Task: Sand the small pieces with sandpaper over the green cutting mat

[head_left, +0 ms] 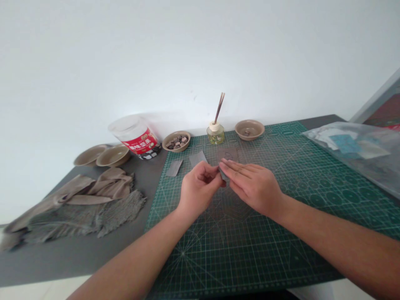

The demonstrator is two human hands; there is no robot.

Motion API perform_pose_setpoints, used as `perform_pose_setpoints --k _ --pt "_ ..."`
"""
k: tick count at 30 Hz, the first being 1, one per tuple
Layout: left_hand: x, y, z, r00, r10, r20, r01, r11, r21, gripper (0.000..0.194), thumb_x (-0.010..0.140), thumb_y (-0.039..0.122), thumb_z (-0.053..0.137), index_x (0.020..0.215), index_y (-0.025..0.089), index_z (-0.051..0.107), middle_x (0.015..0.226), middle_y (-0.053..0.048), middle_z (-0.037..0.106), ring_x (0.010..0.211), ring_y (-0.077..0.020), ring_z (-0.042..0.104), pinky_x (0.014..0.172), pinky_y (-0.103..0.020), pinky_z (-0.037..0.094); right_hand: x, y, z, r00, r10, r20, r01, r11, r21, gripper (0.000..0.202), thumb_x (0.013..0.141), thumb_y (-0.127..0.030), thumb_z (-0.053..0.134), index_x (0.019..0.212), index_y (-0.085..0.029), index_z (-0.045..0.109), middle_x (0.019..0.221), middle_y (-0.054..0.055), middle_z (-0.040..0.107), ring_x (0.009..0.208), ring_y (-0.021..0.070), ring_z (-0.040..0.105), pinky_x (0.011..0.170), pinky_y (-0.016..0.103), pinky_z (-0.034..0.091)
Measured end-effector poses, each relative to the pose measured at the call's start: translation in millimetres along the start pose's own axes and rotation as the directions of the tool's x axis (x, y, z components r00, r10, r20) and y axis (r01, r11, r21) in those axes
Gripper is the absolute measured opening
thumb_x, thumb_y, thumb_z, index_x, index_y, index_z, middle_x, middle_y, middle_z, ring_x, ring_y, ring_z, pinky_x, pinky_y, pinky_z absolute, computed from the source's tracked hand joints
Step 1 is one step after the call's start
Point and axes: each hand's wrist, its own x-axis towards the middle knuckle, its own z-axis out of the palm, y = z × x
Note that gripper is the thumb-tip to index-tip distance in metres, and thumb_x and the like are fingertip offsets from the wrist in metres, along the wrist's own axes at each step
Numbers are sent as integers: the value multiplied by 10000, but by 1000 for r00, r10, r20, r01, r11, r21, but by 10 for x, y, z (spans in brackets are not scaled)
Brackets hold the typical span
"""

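My left hand [200, 185] is closed in a pinch above the green cutting mat [200, 250]; what sits between its fingertips is mostly hidden. Against those fingertips lies my right hand [254, 185], its fingers pressed together over a small grey piece that looks like sandpaper [223, 175]. Two flat grey pieces of the same look lie on the mat beyond my left hand, a smaller sheet [174, 168] and a larger sheet [197, 158]. Behind the hands, a faint brownish rectangle [227, 153] rests on the mat.
At the back stand a bowl of small stones [163, 143], a reed diffuser [215, 135] and a bowl with a few bits [250, 135]. Leftward are a red-labelled plastic jar [140, 141], two bowls [113, 157] and a crumpled cloth [93, 212]. A plastic bag [368, 154] lies right.
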Motion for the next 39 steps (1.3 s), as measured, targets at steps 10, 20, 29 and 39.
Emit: perform_pose_setpoints --k 10,20,29,39 --pt "-41 99 31 999 -21 -34 16 991 -130 163 836 232 723 803 182 572 723 -17 739 630 -155 718 618 -263 570 -18 79 79 964 247 100 -255 963 86 371 989 -218 514 1343 -195 622 1190 55 745 976 223 746 801 343 587" --pt "10 33 7 998 -56 -3 56 998 -5 166 802 232 739 741 172 597 626 13 693 579 -131 684 560 -217 521 -3 20 -29 1000 -9 -6 9 999 45 386 999 -179 487 1369 -180 594 1387 56 618 1279 205 599 1038 365 483" --pt "-20 53 -1 999 -35 8 35 999 -17 156 826 276 731 789 176 616 644 2 699 599 -147 698 578 -242 539 -3 17 -23 1000 -14 4 14 1000 -3 424 983 -154 498 1398 -198 571 1381 78 622 1246 231 626 1009 405 488" --pt "-33 91 9 1000 28 14 -26 989 -149 158 823 206 730 811 181 575 691 9 680 615 -130 662 599 -248 531 -7 -49 48 958 260 122 -283 921 266 345 951 -179 549 1274 -194 669 1095 65 777 947 217 734 850 355 530"
